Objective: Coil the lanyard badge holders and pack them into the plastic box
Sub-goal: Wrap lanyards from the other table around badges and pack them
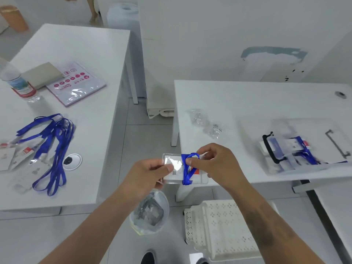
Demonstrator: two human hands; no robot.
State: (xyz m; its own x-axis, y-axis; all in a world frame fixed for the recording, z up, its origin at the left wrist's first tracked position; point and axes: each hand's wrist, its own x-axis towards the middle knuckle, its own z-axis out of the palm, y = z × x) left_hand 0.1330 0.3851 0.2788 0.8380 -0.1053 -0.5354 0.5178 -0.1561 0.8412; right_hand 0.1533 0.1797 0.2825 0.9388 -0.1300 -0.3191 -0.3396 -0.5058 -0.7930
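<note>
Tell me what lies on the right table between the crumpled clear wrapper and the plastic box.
Nothing: in the head view, the right table is bare white top between the crumpled clear wrapper and the plastic box, which already holds wrapped badge holders.

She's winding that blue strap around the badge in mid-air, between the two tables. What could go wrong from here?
The blue strap wound round the badge holder could spring loose if the right hand lets go of its end. The left hand pinches only the holder's edge, over the gap between tables, so a slip might drop it toward the bag-lined bin. The plastic box looks crowded already.
</note>
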